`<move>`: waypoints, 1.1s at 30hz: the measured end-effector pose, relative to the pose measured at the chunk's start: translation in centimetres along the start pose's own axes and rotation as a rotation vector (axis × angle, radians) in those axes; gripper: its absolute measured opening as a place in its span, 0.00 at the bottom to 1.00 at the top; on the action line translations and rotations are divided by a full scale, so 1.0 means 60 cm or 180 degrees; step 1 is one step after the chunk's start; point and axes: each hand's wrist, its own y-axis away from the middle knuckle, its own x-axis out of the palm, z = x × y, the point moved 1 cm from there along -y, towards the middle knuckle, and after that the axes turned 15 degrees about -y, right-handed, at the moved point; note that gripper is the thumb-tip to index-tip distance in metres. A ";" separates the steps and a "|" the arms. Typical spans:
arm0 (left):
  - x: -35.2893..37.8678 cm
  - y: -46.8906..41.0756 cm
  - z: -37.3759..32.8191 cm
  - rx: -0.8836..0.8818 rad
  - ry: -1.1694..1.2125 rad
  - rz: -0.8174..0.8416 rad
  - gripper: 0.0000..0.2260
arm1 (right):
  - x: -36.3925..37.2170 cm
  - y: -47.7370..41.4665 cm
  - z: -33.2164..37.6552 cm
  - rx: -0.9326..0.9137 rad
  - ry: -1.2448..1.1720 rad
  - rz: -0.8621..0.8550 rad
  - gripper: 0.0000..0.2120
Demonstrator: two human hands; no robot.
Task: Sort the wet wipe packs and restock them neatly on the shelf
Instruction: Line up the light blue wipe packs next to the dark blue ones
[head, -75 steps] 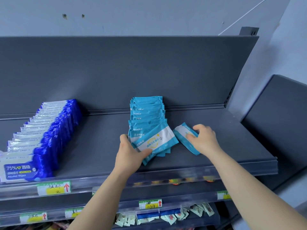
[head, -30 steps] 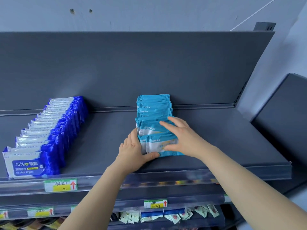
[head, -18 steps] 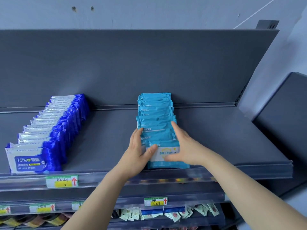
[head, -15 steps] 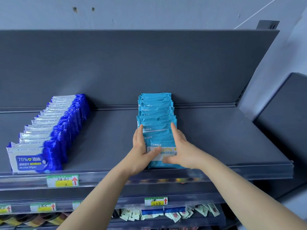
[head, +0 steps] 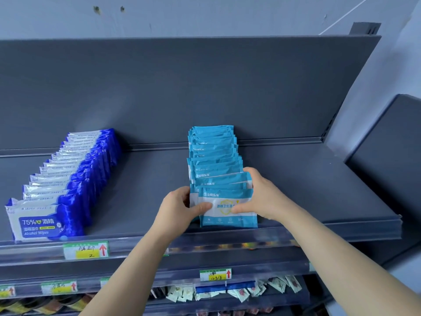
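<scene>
A row of light blue wet wipe packs runs from the back panel toward the front of the grey shelf, standing upright and overlapping. My left hand grips the left edge of the front light blue packs, thumb across the foremost pack's face. My right hand holds their right edge, fingers curled behind and thumb on the front. A row of dark blue alcohol wipe packs stands at the shelf's left.
The shelf's front rail carries a price tag. A lower shelf rail has another tag, with small sachets below it. A second grey shelf unit stands to the right.
The tilted pack and the stray pack at the right were brought into the light blue row. Both hands closed in on the front packs and now clasp them from either side.
</scene>
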 end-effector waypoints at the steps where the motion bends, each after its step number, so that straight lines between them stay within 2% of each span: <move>1: -0.001 0.001 -0.001 0.0089 -0.0003 0.0120 0.08 | 0.002 0.000 0.000 0.0029 -0.0024 -0.0051 0.48; 4: -0.006 0.006 -0.001 0.0208 -0.0281 0.0223 0.06 | 0.007 0.001 -0.001 0.0135 -0.0054 -0.0124 0.51; 6: -0.010 0.006 0.004 0.0181 -0.0525 0.0228 0.08 | 0.008 0.006 0.001 0.0230 0.0017 -0.0178 0.55; 8: -0.015 0.005 0.006 0.0206 -0.0721 0.0179 0.10 | 0.007 0.016 0.006 0.0279 0.0132 -0.0285 0.54; 10: -0.023 0.004 0.004 0.0363 -0.0960 -0.0094 0.15 | 0.006 0.032 0.017 0.0213 0.0373 -0.0484 0.50; 12: -0.033 -0.002 -0.005 0.0642 -0.1411 -0.0641 0.20 | 0.007 0.052 0.031 0.0017 0.0667 -0.0740 0.40; 14: -0.042 -0.010 -0.025 0.1076 -0.1712 -0.1045 0.19 | 0.012 0.072 0.046 -0.0175 0.0986 -0.0972 0.32; 17: -0.042 -0.025 -0.049 0.1830 -0.1899 -0.1145 0.13 | 0.024 0.106 0.065 -0.0224 0.1352 -0.1357 0.28; 21: -0.033 0.000 -0.072 0.2594 -0.1737 -0.0666 0.14 | 0.060 0.187 0.083 0.0014 0.1463 -0.1975 0.24; 24: -0.014 0.050 -0.077 0.3196 -0.1481 -0.0288 0.16 | 0.110 0.275 0.089 0.0413 0.1337 -0.2420 0.22; 29: 0.051 0.196 -0.069 0.4180 -0.1158 0.0502 0.14 | 0.224 0.473 0.085 0.1465 0.1283 -0.2961 0.21; 33: 0.093 0.340 -0.062 0.4738 -0.0996 0.1153 0.14 | 0.304 0.630 0.086 0.2313 0.1146 -0.3281 0.19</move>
